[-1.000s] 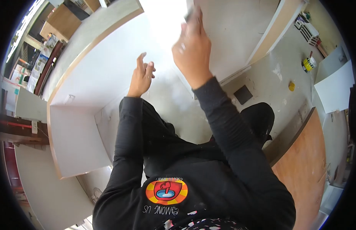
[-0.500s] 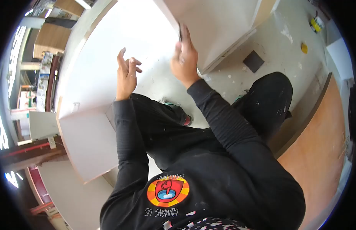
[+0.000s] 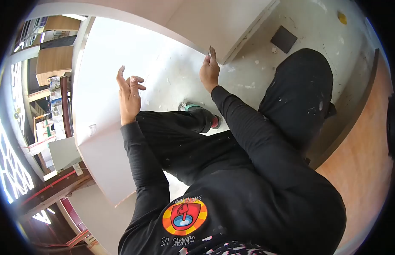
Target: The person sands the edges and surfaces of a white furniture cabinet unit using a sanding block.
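Note:
My left hand (image 3: 130, 97) is raised in front of the bright white panel (image 3: 108, 55), its fingers apart and holding nothing. My right hand (image 3: 210, 72) is at the edge of a white cabinet-like piece (image 3: 214, 25), close to its near corner. The fingers of that hand are closed together. A thin dark sliver shows at their tips, but most of whatever they hold is hidden. On the floor beyond my right hand lies a flat dark square sheet (image 3: 284, 39).
A wooden panel (image 3: 355, 165) curves along my right side. The paint-spotted floor (image 3: 248, 76) runs between my legs and the white piece. A small yellow object (image 3: 342, 17) lies at the far right. Wooden boxes (image 3: 55, 59) and shelving stand at the left.
My right hand has moved down along the white piece's edge toward its near corner. My left hand has shifted slightly left and down. The whole view has tilted.

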{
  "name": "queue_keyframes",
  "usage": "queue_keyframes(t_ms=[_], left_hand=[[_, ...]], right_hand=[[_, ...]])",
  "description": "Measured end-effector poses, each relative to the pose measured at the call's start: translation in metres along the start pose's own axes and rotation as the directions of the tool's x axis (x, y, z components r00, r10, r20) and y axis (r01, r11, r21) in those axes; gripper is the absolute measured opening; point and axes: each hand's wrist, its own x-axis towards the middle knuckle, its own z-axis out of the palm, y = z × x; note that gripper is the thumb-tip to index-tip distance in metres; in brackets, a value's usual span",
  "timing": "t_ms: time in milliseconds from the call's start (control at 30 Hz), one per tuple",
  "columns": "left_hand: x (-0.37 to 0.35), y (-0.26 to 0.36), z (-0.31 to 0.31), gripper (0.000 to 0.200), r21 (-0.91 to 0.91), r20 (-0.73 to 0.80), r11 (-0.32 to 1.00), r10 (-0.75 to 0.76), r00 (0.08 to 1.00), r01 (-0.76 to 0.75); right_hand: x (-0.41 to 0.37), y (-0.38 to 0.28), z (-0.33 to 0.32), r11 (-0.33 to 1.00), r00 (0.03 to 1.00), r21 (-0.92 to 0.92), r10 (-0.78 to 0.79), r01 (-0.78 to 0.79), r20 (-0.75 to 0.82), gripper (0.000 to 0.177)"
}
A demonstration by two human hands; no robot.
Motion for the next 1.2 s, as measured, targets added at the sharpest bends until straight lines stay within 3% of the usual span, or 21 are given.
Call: queue_keyframes(t_ms=[67, 100, 133, 200, 267, 333, 367, 400, 467, 500, 600, 667, 700, 800, 833, 900, 967, 1000, 1067, 1133, 1200], left_hand=[[0.002, 0.005, 0.001, 0.069, -0.006, 0.004, 1.000, 0.000, 1.000, 0.000], [-0.001, 0.006, 0.002, 0.070, -0.016, 0.012, 1.000, -0.013, 1.000, 0.013], [-0.002, 0.006, 0.003, 0.070, -0.010, 0.038, 1.000, -0.027, 0.999, 0.028], [0.001, 0.005, 0.003, 0.070, -0.087, 0.043, 0.996, -0.020, 0.999, 0.024], [0.005, 0.003, 0.000, 0.069, -0.044, 0.062, 0.999, -0.026, 0.998, 0.029], [0.002, 0.000, 0.001, 0.069, 0.017, 0.073, 0.999, -0.037, 0.997, 0.036], [-0.001, 0.002, 0.000, 0.069, 0.022, 0.083, 0.999, -0.041, 0.996, 0.040], [-0.002, 0.005, 0.000, 0.069, 0.009, 0.085, 0.999, -0.041, 0.996, 0.041], [0.003, 0.010, 0.005, 0.069, -0.008, 0.109, 0.999, -0.037, 0.993, 0.038], [0.003, 0.009, 0.006, 0.068, -0.018, 0.115, 0.999, -0.036, 0.993, 0.038], [0.000, 0.003, 0.005, 0.069, -0.022, 0.125, 0.998, -0.050, 0.991, 0.053], [0.003, -0.002, 0.004, 0.070, 0.045, 0.161, 0.997, -0.067, 0.985, 0.061], [0.005, -0.001, 0.004, 0.070, 0.043, 0.153, 0.997, -0.066, 0.986, 0.060], [0.004, 0.005, 0.003, 0.071, 0.077, 0.174, 0.994, -0.084, 0.981, 0.072], [0.005, 0.006, 0.004, 0.072, 0.068, 0.198, 0.995, -0.084, 0.977, 0.072], [0.006, 0.004, 0.003, 0.072, 0.063, 0.228, 0.995, -0.090, 0.970, 0.078], [0.006, 0.002, 0.002, 0.073, 0.066, 0.251, 0.996, -0.074, 0.965, 0.059], [0.005, -0.001, 0.003, 0.073, 0.069, 0.244, 0.996, -0.071, 0.967, 0.055], [0.005, 0.001, 0.004, 0.070, 0.084, 0.253, 0.993, -0.104, 0.962, 0.085], [0.001, 0.003, 0.002, 0.071, 0.061, 0.244, 0.993, -0.112, 0.963, 0.100], [0.005, 0.005, 0.004, 0.072, 0.073, 0.249, 0.995, -0.079, 0.965, 0.063]], right_hand=[[0.001, 0.008, 0.034, 0.840, 0.819, -0.104, -0.542, 0.532, -0.188, 0.056], [-0.018, -0.021, 0.048, 0.675, 0.650, -0.070, -0.729, 0.734, -0.214, 0.052], [-0.042, -0.058, 0.054, 0.586, 0.575, 0.011, -0.792, 0.811, -0.205, 0.053], [-0.057, -0.083, 0.059, 0.616, 0.603, 0.017, -0.766, 0.788, -0.222, 0.053], [-0.031, -0.036, 0.053, 0.662, 0.640, -0.018, -0.731, 0.749, -0.237, 0.051], [0.008, 0.026, 0.033, 0.870, 0.834, -0.176, -0.491, 0.460, -0.253, 0.055], [0.012, 0.013, 0.002, 0.987, 0.998, 0.160, 0.004, 0.006, -0.064, 0.049], [0.043, 0.063, 0.008, 0.950, 0.987, 0.311, 0.044, 0.006, -0.155, 0.047], [0.023, 0.030, 0.039, 0.971, 0.946, 0.168, -0.115, 0.171, -0.302, 0.049], [0.006, 0.016, 0.061, 0.904, 0.824, -0.038, -0.404, 0.425, -0.398, 0.051], [-0.014, -0.007, 0.067, 0.847, 0.759, -0.075, -0.507, 0.526, -0.407, 0.051], [0.011, 0.036, 0.049, 0.922, 0.838, -0.106, -0.383, 0.372, -0.389, 0.048], [0.026, 0.043, 0.028, 0.992, 0.972, 0.109, -0.036, 0.062, -0.231, 0.047], [0.053, 0.071, 0.030, 0.996, 0.959, 0.075, -0.031, 0.055, -0.283, 0.053], [0.037, 0.054, 0.050, 0.967, 0.910, -0.020, -0.247, 0.255, -0.334, 0.056], [-0.028, -0.013, 0.082, 0.884, 0.825, -0.050, -0.453, 0.465, -0.337, 0.060], [-0.046, -0.041, 0.083, 0.878, 0.858, 0.081, -0.435, 0.471, -0.274, 0.063], [-0.040, -0.026, 0.079, 0.811, 0.787, 0.036, -0.554, 0.584, -0.270, 0.062], [-0.016, 0.015, 0.066, 0.866, 0.840, 0.027, -0.477, 0.500, -0.259, 0.061], [0.011, 0.032, 0.046, 0.965, 0.955, 0.146, -0.182, 0.219, -0.234, 0.064], [0.002, 0.017, 0.079, 0.902, 0.859, -0.015, -0.416, 0.431, -0.299, 0.068]])
